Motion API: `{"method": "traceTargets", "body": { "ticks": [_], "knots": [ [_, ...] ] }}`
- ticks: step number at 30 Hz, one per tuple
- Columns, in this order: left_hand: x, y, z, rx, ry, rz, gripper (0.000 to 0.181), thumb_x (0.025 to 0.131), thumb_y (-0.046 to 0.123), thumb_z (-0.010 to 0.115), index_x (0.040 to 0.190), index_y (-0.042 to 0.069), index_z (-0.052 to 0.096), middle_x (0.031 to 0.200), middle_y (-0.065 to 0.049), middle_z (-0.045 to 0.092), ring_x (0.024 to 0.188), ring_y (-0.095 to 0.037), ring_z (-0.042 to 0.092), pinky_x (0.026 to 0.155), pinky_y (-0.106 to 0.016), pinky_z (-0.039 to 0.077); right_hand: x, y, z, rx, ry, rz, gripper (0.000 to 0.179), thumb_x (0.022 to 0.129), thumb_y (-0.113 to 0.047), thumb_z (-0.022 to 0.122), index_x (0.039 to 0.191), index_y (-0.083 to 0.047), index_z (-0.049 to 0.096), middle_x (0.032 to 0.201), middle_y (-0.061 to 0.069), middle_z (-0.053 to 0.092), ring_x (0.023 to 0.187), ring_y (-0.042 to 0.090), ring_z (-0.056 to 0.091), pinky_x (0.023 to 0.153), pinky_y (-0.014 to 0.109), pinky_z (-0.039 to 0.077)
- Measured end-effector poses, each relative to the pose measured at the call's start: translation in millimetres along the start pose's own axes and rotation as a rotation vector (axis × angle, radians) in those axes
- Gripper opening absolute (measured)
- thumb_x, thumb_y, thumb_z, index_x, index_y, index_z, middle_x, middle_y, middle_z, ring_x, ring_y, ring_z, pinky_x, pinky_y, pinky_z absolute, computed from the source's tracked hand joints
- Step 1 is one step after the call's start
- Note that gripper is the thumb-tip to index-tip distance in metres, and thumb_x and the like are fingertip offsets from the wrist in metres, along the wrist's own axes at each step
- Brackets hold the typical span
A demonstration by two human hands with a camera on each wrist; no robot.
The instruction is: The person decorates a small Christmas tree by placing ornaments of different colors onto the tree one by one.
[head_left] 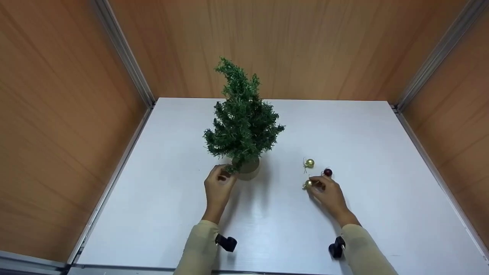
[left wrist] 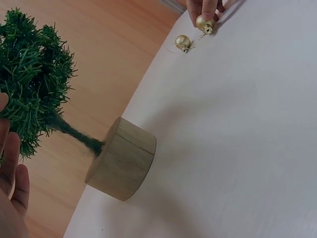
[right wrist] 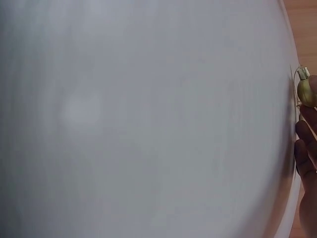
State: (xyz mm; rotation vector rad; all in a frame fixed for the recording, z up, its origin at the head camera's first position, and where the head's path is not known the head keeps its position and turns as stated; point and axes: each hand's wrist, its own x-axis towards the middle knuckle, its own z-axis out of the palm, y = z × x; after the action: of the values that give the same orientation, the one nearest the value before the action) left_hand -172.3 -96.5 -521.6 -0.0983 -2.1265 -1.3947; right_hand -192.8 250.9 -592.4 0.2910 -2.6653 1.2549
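Observation:
A small artificial Christmas tree [head_left: 244,122] with green tinsel-like needles stands on a round wooden base [left wrist: 121,161]. At its lower front, my left hand [head_left: 219,189] pinches the tip of a low branch [head_left: 231,169] between thumb and fingers. To the right of the tree, my right hand [head_left: 329,195] holds a shiny gold bauble [head_left: 308,183] by its round body, low over the table. The bauble's metal cap and thin string loop show in the right wrist view. Behind that hand lie a second gold bauble [head_left: 310,163] and a dark red bauble [head_left: 327,172].
The white table [head_left: 160,214] is bounded by wood-grain panels [head_left: 305,49] at the back and both sides, with metal framing [head_left: 130,57] at the corners. Each wrist wears a small black camera [head_left: 227,243].

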Motion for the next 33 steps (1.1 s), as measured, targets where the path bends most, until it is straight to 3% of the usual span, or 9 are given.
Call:
{"method": "traceTargets", "body": {
  "ticks": [12, 21, 33],
  "knots": [
    [5.3, 5.4, -0.3, 0.003, 0.002, 0.007, 0.013, 0.077, 0.007, 0.065, 0.088, 0.013, 0.062, 0.078, 0.005, 0.056, 0.071, -0.008, 0.054, 0.062, -0.035, 0.048, -2.5, -3, -2, 0.05, -0.009, 0.03, 0.025, 0.079, -0.025, 0.07, 0.102, -0.017, 0.064, 0.091, -0.006, 0.057, 0.081, 0.011, 0.054, 0.073, 0.03, 0.046],
    [9.4, 7.2, -2.3, 0.009, 0.01, -0.044, 0.011, 0.079, 0.005, 0.061, 0.088, 0.011, 0.062, 0.08, 0.003, 0.056, 0.073, -0.008, 0.053, 0.063, -0.027, 0.047, -4.3, -2, -5, 0.093, -0.017, 0.054, 0.025, 0.078, -0.03, 0.071, 0.098, -0.019, 0.063, 0.092, -0.008, 0.058, 0.083, 0.01, 0.055, 0.073, 0.028, 0.046],
    [13.4, 7.9, -5.4, -0.009, 0.016, -0.073, 0.008, 0.082, 0.009, 0.059, 0.089, 0.014, 0.062, 0.081, 0.004, 0.056, 0.073, -0.008, 0.053, 0.064, -0.029, 0.047, -2.4, -3, -10, 0.077, 0.016, 0.0, 0.021, 0.078, -0.025, 0.071, 0.095, -0.018, 0.062, 0.087, -0.005, 0.057, 0.079, 0.011, 0.053, 0.067, 0.025, 0.046]
  ]
}}
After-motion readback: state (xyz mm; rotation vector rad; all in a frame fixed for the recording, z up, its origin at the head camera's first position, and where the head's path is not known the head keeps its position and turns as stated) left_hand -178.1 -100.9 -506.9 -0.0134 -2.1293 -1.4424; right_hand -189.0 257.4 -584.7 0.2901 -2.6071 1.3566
